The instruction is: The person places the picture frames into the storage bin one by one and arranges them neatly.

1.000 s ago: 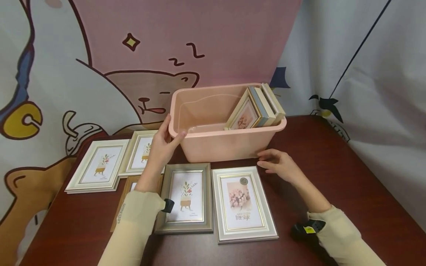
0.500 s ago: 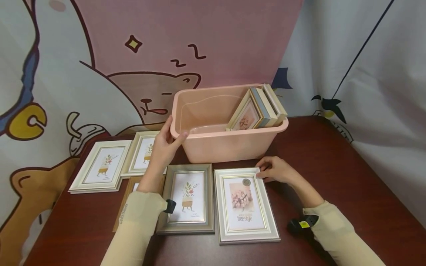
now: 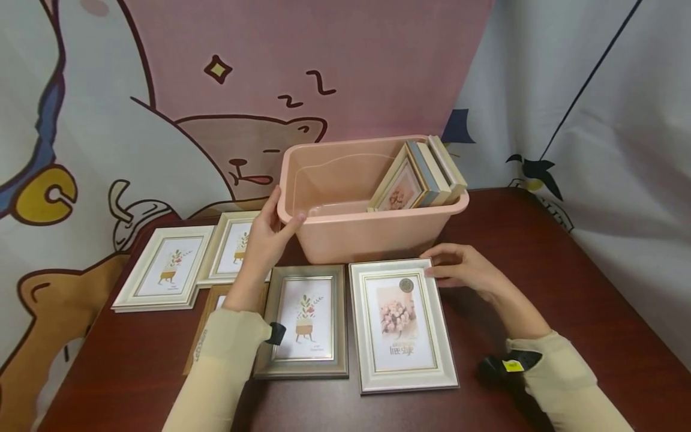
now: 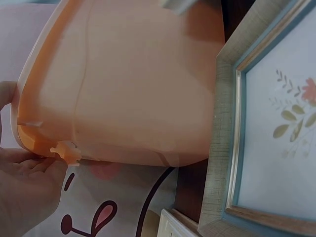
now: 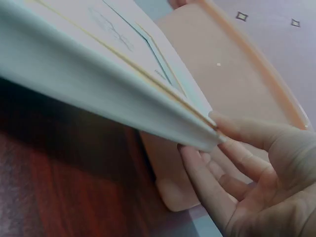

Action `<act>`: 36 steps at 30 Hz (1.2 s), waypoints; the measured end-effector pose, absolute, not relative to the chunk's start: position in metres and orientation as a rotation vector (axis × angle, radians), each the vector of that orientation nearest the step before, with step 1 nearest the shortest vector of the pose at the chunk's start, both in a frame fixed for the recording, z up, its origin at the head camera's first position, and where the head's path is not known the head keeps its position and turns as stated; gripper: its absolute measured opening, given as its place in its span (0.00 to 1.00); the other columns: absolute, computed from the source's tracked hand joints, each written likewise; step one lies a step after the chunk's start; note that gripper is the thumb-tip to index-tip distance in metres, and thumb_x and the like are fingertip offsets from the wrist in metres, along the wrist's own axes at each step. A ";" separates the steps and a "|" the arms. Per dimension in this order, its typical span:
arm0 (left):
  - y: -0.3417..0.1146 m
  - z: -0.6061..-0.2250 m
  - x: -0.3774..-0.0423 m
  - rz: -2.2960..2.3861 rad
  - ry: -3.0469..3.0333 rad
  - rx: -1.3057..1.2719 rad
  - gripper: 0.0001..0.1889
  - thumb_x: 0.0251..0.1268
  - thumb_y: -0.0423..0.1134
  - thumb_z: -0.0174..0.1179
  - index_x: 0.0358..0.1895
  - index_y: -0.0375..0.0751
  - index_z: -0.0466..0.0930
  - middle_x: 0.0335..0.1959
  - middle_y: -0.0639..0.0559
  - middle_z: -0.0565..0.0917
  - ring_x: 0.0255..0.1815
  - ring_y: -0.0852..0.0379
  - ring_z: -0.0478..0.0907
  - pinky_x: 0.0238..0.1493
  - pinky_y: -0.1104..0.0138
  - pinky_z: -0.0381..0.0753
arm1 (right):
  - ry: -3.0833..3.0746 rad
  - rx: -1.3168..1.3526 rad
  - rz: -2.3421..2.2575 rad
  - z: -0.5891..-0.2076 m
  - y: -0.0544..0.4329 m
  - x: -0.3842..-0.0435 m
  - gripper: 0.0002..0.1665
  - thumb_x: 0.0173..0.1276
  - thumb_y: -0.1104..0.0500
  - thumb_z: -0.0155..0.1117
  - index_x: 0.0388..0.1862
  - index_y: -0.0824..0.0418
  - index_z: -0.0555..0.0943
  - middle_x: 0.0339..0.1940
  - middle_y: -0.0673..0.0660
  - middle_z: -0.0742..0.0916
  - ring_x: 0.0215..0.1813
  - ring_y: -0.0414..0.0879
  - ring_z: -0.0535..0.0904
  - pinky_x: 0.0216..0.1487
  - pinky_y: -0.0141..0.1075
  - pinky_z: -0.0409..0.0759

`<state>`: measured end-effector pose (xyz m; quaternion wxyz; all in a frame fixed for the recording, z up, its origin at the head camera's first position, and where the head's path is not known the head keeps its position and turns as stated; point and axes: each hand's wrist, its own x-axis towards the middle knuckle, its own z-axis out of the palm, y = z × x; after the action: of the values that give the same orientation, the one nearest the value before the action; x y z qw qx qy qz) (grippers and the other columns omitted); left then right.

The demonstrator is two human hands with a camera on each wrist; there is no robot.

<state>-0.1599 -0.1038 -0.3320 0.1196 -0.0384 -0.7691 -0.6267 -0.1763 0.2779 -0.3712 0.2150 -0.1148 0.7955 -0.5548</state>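
Observation:
A pink plastic bin [image 3: 372,237] stands at the back of the table, with several picture frames leaning inside its right end. My left hand [image 3: 264,237] grips the bin's left front corner, thumb over the rim and fingers outside. With thumb and fingers, my right hand [image 3: 466,270] pinches the upper right corner of a white picture frame [image 3: 449,360] that shows pink flowers. In the right wrist view this white frame [image 5: 98,98] is tilted, its far edge raised off the table. Left of it lies a grey-green picture frame [image 3: 339,336], which nothing touches.
Two cream picture frames, one at the far left [image 3: 197,264] and one beside it [image 3: 218,240], lie on the dark red table [image 3: 583,288]. A brown frame [image 3: 200,342] is partly hidden under the left forearm. A printed cloth [image 3: 378,72] hangs behind the bin.
My right hand has gone from beside the bin's base to the white frame's corner and taken hold of it. The frame's top edge has risen slightly. The left hand stays on the bin.

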 end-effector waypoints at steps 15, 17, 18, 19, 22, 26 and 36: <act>-0.112 -0.327 -0.162 -1.721 -2.362 -0.119 0.41 0.69 0.38 0.62 0.79 0.37 0.50 0.81 0.46 0.54 0.81 0.52 0.55 0.80 0.61 0.57 | 2.288 -0.418 -1.713 -0.322 0.290 -0.167 0.15 0.64 0.65 0.70 0.49 0.55 0.86 0.40 0.45 0.91 0.39 0.41 0.88 0.42 0.35 0.89; -0.112 -0.326 -0.162 -1.710 -2.368 -0.123 0.40 0.69 0.37 0.62 0.79 0.37 0.50 0.81 0.46 0.53 0.81 0.52 0.54 0.80 0.60 0.57 | 2.295 -0.464 -1.743 -0.314 0.292 -0.166 0.15 0.65 0.66 0.69 0.49 0.56 0.87 0.40 0.45 0.91 0.39 0.41 0.88 0.41 0.34 0.89; -0.112 -0.327 -0.162 -1.705 -2.372 -0.125 0.40 0.69 0.37 0.62 0.79 0.37 0.50 0.81 0.46 0.53 0.81 0.52 0.54 0.80 0.60 0.57 | 2.291 -0.486 -1.764 -0.311 0.293 -0.166 0.15 0.65 0.67 0.68 0.49 0.56 0.87 0.40 0.46 0.91 0.38 0.41 0.88 0.41 0.34 0.88; -0.112 -0.327 -0.162 -1.705 -2.374 -0.124 0.40 0.69 0.37 0.62 0.79 0.37 0.51 0.81 0.46 0.53 0.81 0.51 0.54 0.80 0.60 0.57 | 2.279 -0.504 -1.793 -0.307 0.294 -0.165 0.16 0.65 0.69 0.68 0.49 0.56 0.87 0.40 0.46 0.91 0.38 0.40 0.88 0.41 0.34 0.88; -0.112 -0.326 -0.161 -1.693 -2.392 -0.119 0.41 0.69 0.40 0.63 0.79 0.37 0.51 0.82 0.46 0.53 0.81 0.51 0.54 0.79 0.59 0.58 | 2.207 -0.557 -1.905 -0.297 0.296 -0.164 0.17 0.64 0.73 0.66 0.49 0.58 0.87 0.40 0.48 0.91 0.38 0.40 0.88 0.40 0.33 0.88; -0.114 -0.324 -0.162 -1.618 -2.441 -0.128 0.42 0.68 0.43 0.64 0.79 0.37 0.51 0.81 0.44 0.54 0.80 0.48 0.56 0.78 0.58 0.61 | 2.072 -0.627 -2.082 -0.281 0.297 -0.165 0.20 0.63 0.79 0.61 0.48 0.61 0.87 0.43 0.50 0.91 0.40 0.40 0.88 0.39 0.33 0.88; -0.118 -0.318 -0.160 -1.566 -2.507 -0.155 0.41 0.68 0.43 0.64 0.79 0.37 0.52 0.80 0.42 0.56 0.80 0.45 0.57 0.79 0.55 0.61 | 1.783 -0.623 -2.583 -0.230 0.293 -0.180 0.18 0.62 0.83 0.57 0.47 0.73 0.85 0.37 0.60 0.89 0.36 0.48 0.88 0.32 0.35 0.88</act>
<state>-0.1602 -0.1180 -0.3177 0.0906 -0.0522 -0.8435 -0.5268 -0.1797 0.2927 -0.2296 -0.0293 -0.1946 0.5570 -0.8069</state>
